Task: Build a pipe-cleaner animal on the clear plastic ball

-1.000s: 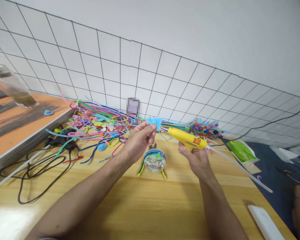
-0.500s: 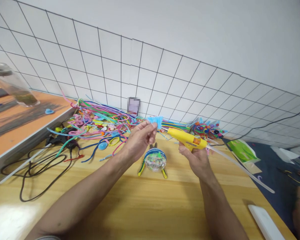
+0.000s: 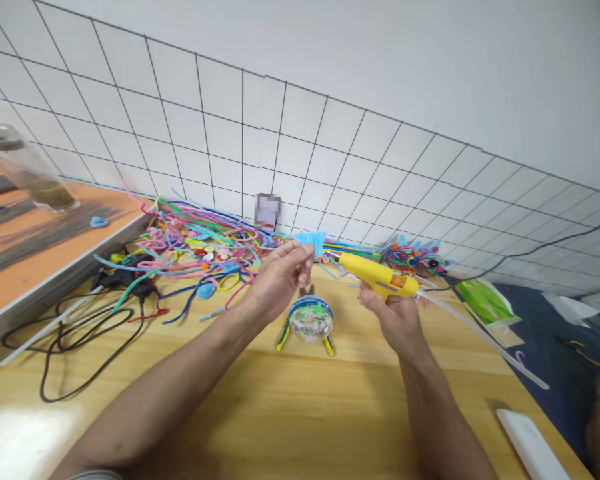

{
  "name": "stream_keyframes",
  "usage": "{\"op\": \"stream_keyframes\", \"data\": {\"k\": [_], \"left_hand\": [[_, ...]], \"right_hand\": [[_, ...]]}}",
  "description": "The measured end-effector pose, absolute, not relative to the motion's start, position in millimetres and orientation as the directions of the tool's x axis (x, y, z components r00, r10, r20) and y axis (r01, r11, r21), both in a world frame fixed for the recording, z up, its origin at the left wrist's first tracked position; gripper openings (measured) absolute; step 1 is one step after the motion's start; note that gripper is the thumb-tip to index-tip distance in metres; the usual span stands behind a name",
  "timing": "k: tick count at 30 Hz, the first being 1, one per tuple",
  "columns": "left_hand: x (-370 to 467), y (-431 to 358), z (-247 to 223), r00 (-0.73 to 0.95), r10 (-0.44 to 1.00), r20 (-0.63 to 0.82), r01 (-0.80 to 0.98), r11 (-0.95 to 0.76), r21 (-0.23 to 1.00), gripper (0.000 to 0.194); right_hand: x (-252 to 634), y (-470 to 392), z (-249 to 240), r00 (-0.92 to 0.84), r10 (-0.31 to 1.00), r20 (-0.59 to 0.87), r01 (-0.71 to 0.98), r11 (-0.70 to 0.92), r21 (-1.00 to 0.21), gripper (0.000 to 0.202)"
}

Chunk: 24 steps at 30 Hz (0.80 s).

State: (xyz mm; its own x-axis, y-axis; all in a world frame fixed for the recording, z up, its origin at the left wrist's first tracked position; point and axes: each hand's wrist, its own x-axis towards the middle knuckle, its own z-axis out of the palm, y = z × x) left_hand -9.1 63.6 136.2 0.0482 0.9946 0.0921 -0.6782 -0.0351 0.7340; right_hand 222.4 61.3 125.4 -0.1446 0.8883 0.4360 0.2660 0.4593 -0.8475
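Between the thumb and fingers of my left hand [image 3: 285, 270] is a small light-blue fuzzy piece [image 3: 313, 243], which looks made of pipe cleaner rows. My right hand [image 3: 393, 317] is wrapped round a yellow hot glue gun [image 3: 377, 275], its metal nozzle close to the right edge of the blue piece. A long translucent glue stick [image 3: 485, 340] sticks out of the gun's back. Below my hands, a round clear container [image 3: 311, 324] with a blue rim rests on the table, over pliers with yellow-green handles [image 3: 329, 346].
Colourful pipe cleaners [image 3: 200, 223] lie heaped along the gridded wall. A black cable [image 3: 45, 373] loops at left, near a glass jar [image 3: 35, 173]. Decorated colourful pieces [image 3: 415, 259] and a green packet [image 3: 487, 301] sit at right. A white object [image 3: 533, 440] lies at the near right edge.
The glue gun has shifted slightly to the right and down in my right hand. My left hand and the blue piece stay almost still.
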Motion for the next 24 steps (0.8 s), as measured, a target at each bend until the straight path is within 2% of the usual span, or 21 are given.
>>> {"op": "stream_keyframes", "data": {"k": [12,19,21,24], "left_hand": [[-8,65,138,0.05,0.996,0.08,-0.685,-0.024,0.728,0.048],[-10,68,135,0.042,0.996,0.079,-0.68,-0.03,0.733,0.047],[-11,69,135,0.041,0.995,0.089,-0.673,-0.038,0.738,0.049],[-14,68,136,0.037,0.994,0.106,-0.657,-0.056,0.752,0.051]], "right_hand": [[220,61,123,-0.169,0.886,0.431,0.26,0.462,-0.848,0.021],[231,57,127,-0.272,0.85,0.451,0.099,0.491,-0.865,0.027],[242,58,130,-0.238,0.859,0.453,0.096,0.485,-0.869,0.031],[275,66,129,-0.073,0.903,0.424,0.177,0.43,-0.885,0.04]]}}
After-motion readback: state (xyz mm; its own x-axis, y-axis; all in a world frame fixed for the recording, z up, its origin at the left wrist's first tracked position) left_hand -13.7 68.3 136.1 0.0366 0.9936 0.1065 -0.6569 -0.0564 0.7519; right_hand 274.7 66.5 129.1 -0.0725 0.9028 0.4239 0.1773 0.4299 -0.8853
